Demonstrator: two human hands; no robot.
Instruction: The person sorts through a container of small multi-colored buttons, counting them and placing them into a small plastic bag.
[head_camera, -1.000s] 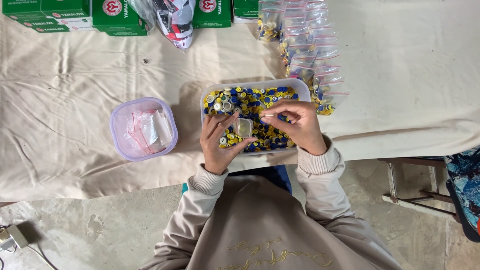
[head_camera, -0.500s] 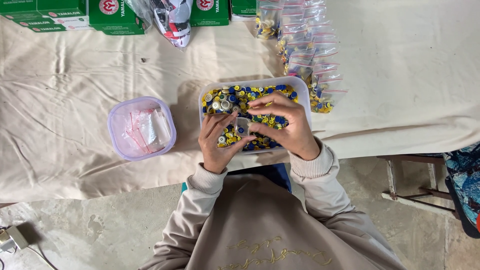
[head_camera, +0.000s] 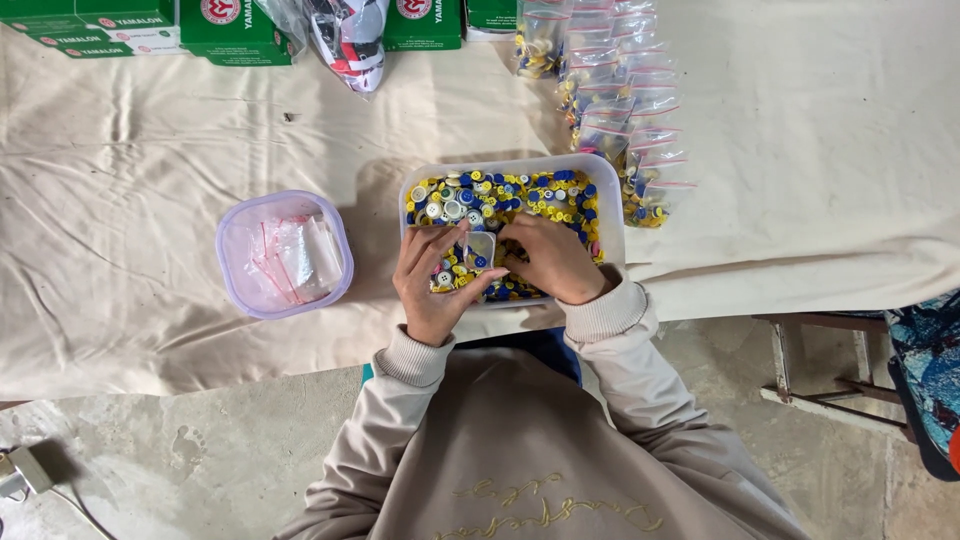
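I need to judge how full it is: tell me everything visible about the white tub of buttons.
The white tub is a rounded rectangular plastic container, lidless, sitting flat on the cream cloth at the table's near edge. Yellow, blue and white buttons cover its bottom. The left hand and right hand reach into its near half.

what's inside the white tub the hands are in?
The white tub holds a heap of small buttons, yellow, blue and white. The left hand holds a small clear bag over them, and the right hand covers the buttons beneath.
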